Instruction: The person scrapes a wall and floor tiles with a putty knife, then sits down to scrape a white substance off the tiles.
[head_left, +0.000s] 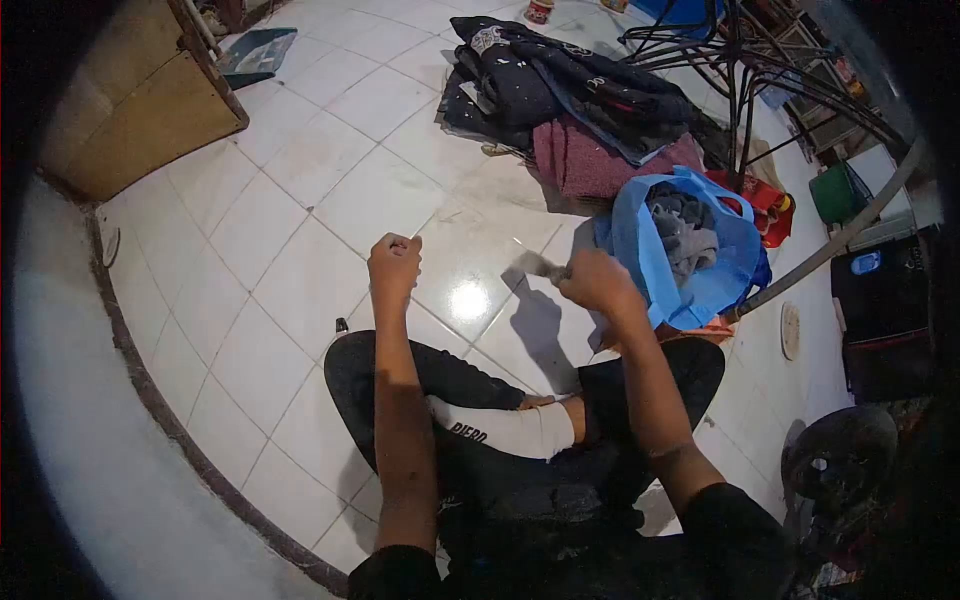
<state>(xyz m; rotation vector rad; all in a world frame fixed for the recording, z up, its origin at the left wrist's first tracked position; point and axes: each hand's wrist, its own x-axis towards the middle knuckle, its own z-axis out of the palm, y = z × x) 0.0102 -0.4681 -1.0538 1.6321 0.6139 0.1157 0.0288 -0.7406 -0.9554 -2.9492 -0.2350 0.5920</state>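
Note:
My left hand is raised above the tiled floor, its fingers curled into a fist with nothing visible sticking out. My right hand is closed too, just left of a blue fabric bag. From its fingertips a small, blurred greyish-brown thing points to the left; its kind cannot be made out. Inside the bag lie crumpled grey cloths. Below my hands are my crossed legs, with a white sock bearing dark lettering.
Dark folded clothes and a maroon towel lie in a pile ahead. Black metal legs stand at the upper right. A wooden panel and dustpan are at the upper left. A wall curves along the left.

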